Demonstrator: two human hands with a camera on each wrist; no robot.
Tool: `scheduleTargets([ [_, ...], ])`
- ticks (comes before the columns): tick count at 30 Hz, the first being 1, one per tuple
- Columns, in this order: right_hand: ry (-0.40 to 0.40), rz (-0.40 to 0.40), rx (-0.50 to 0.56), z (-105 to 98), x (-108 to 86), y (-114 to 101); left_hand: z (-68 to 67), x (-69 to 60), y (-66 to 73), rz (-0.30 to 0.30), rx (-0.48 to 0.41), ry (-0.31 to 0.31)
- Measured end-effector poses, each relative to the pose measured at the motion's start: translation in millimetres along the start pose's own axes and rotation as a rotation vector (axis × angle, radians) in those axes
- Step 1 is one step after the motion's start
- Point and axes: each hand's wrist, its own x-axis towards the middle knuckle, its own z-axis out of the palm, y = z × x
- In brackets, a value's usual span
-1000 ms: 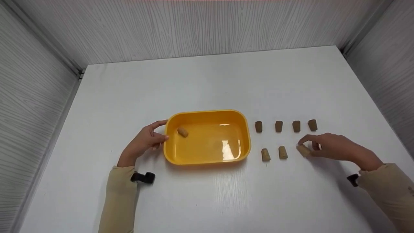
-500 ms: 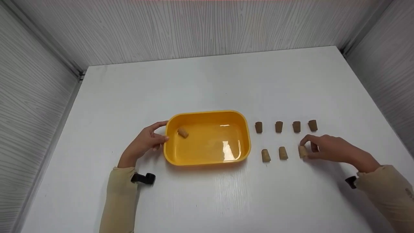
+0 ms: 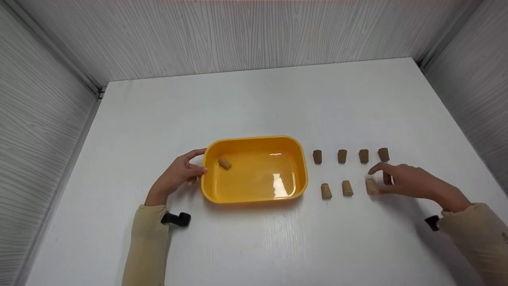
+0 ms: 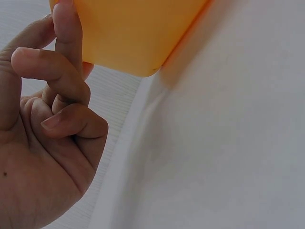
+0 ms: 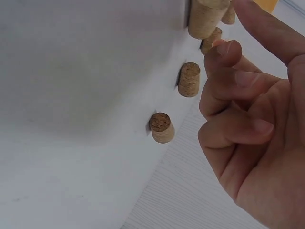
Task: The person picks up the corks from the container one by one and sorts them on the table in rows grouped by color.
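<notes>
A yellow plastic tub (image 3: 242, 184) sits mid-table in the head view, with one cork stopper (image 3: 224, 163) lying inside near its left end. My left hand (image 3: 173, 177) holds the tub's left wall by thumb and forefinger; its other fingers are curled beneath. At the right, my right hand (image 3: 414, 182) hovers beside a pale cork (image 3: 371, 186) standing on the table. Forefinger and thumb are spread, the forefinger clear of the cork; whether the thumb still touches it I cannot tell. In the right wrist view that cork (image 5: 205, 21) stands at the top, beside the fingers.
Left of the pale cork stand two more in the front row, the nearer-to-tub one (image 3: 326, 191) and its neighbour (image 3: 347, 188). Behind runs a row of several darker corks (image 3: 342, 156). The white tabletop (image 3: 238, 103) ends at grey wood-grain panels (image 3: 254, 35).
The pale cork was tilted in my right fingers, then came upright in line with the front row. My right forefinger has since lifted off it. The left hand and tub stayed put.
</notes>
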Motion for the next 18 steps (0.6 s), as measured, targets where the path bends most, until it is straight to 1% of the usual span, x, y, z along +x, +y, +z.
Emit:
scheduleTargets([
  [5, 0.084, -0.028, 0.014, -11, -3.8, -10, -0.7, 1.0, -2.8, 0.022, -0.007, -0.012],
  [9, 0.162, -0.081, -0.014, -22, -5.8, -25, -0.2, 1.8, -4.2, 0.048, -0.005, -0.025],
  [11, 0.198, -0.112, -0.027, -28, -4.8, -33, -0.1, 1.8, -4.3, 0.052, 0.000, -0.022],
  [14, 0.235, -0.155, -0.013, -38, 0.3, -47, -0.4, 1.4, -3.9, 0.050, -0.002, -0.016],
  [18, 0.258, -0.231, 0.014, -48, 14.9, -67, -1.0, 1.1, -3.0, 0.042, -0.012, -0.016],
])
